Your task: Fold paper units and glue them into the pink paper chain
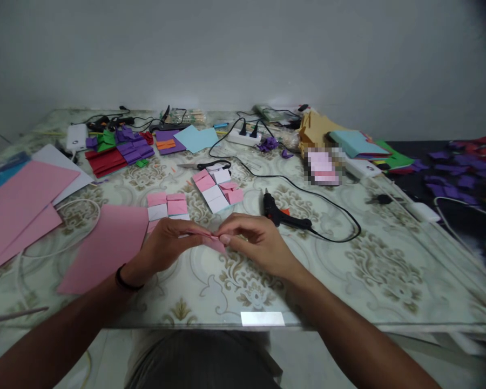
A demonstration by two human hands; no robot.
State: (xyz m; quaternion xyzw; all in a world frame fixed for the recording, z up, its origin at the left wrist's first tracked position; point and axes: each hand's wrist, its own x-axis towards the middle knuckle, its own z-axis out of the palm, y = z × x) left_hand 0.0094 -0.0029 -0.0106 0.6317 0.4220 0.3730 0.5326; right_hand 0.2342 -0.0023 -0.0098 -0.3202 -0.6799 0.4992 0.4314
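Between my two hands, above the front of the table, is a small folded piece of pink paper point(214, 244). My left hand point(168, 243) pinches its left side, and my right hand point(255, 240) pinches its right end with thumb and fingers. Part of the paper is hidden by my fingers. Just behind my hands lie two groups of folded squares, a pink and white one point(177, 204) at the left and another pink and white one point(215, 193) nearer the middle. A large pink sheet point(109, 243) lies beside my left wrist.
A black glue gun point(283, 213) with its cable lies right of my hands. Scissors point(210, 164) lie behind the folded squares. Red and purple folded papers point(117, 154), a power strip point(244, 137) and coloured paper stacks point(358, 145) stand farther back. More pink sheets point(28, 200) cover the left side.
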